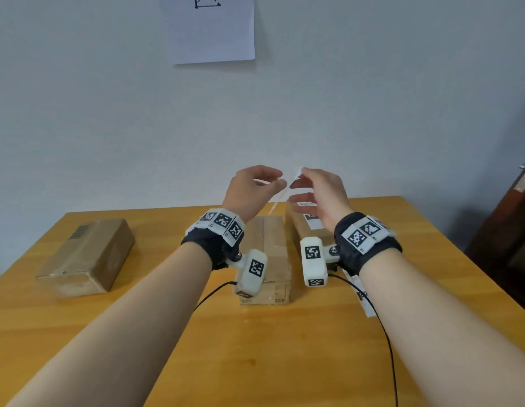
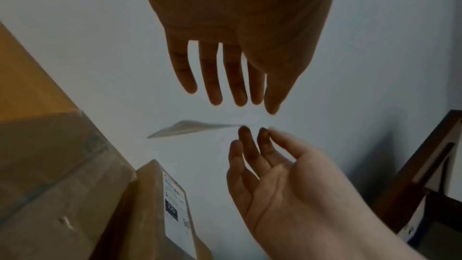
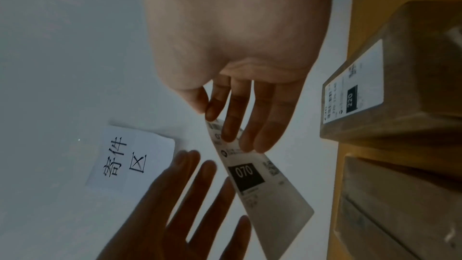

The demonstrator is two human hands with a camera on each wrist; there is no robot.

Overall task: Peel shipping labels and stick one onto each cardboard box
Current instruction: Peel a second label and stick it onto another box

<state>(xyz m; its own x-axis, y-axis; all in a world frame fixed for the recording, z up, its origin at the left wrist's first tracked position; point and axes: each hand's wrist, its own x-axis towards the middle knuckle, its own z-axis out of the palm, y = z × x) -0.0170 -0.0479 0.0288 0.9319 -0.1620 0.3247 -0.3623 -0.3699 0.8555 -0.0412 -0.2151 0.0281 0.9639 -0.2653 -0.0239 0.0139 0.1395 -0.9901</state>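
Observation:
My right hand is raised above the boxes and pinches the top corner of a white shipping label printed "070" between thumb and forefinger. The label hangs down free in the air. My left hand hovers just left of it with straight, relaxed fingers and holds nothing. Three cardboard boxes lie on the table: a bare one at the left, a bare one in the middle under my hands, and a right one bearing a "220" label.
A strip of printed label sheet lies on the wooden table under my right forearm. A black cable runs from the wrist. The wall with a paper sign is close behind. A dark wooden door stands at the right.

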